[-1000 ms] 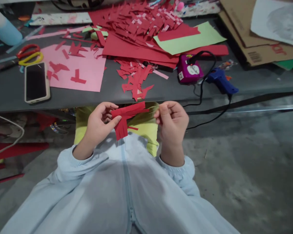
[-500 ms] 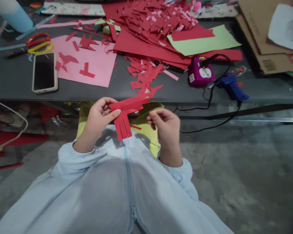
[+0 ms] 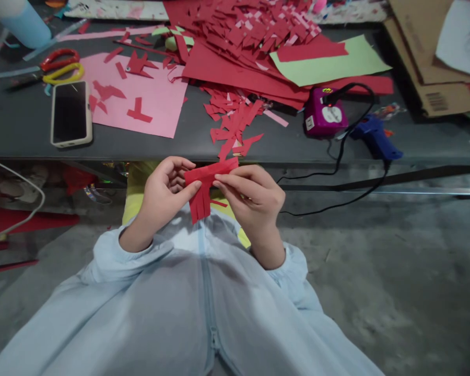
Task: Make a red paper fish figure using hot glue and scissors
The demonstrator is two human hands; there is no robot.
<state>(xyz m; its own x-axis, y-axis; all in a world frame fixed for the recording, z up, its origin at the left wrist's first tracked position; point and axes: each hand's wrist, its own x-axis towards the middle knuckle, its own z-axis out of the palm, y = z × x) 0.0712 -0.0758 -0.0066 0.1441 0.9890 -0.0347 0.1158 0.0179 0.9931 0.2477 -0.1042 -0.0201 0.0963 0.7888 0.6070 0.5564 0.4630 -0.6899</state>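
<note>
Since the earlier frame, the bare right hand [image 3: 254, 201] has moved in to the slit, T-shaped red paper piece [image 3: 206, 181]. The long dark-grey bench [image 3: 141, 148] carries a flat pink paper sheet [image 3: 161, 104]. Just off the bench's near edge, the bare left hand [image 3: 162, 193] pinches the piece's left end; the right fingertips pinch its right side, exactly where being hard to tell.

On the table [image 3: 141, 143] we see a phone [image 3: 71, 112] just beside scissors [image 3: 48, 78] with red and yellow handles, a purple box [image 3: 319, 112] near a blue glue gun [image 3: 377, 138], and brown cardboard [image 3: 419, 47] under a white sheet [image 3: 462, 39].
</note>
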